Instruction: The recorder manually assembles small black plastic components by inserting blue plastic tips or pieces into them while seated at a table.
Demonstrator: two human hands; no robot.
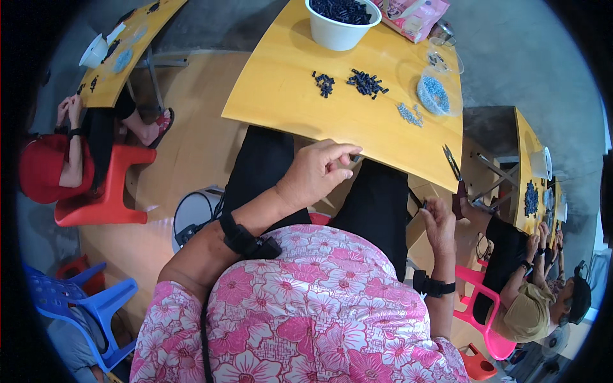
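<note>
My left hand [319,169] hovers at the table's front edge, above my lap. Its fingers are bent, and a small dark bit shows by the fingertips, too little to name. Right of the table corner, my right hand [439,223] pinches a small black piece [424,204] between thumb and finger. Two piles of short black tube-like pieces, a small one [324,84] and a larger one [367,83], lie on the yellow table [281,83]. Small pale blue-grey pieces [410,115] are scattered beside a clear bowl of blue pieces [434,96]. Dark snips [452,163] lie at the right edge.
A white tub [338,32] full of black pieces stands at the back, beside a pink bag [415,18]. People sit at tables left and right. A red stool [115,188], a blue chair [96,306] and a pink chair [488,319] stand around.
</note>
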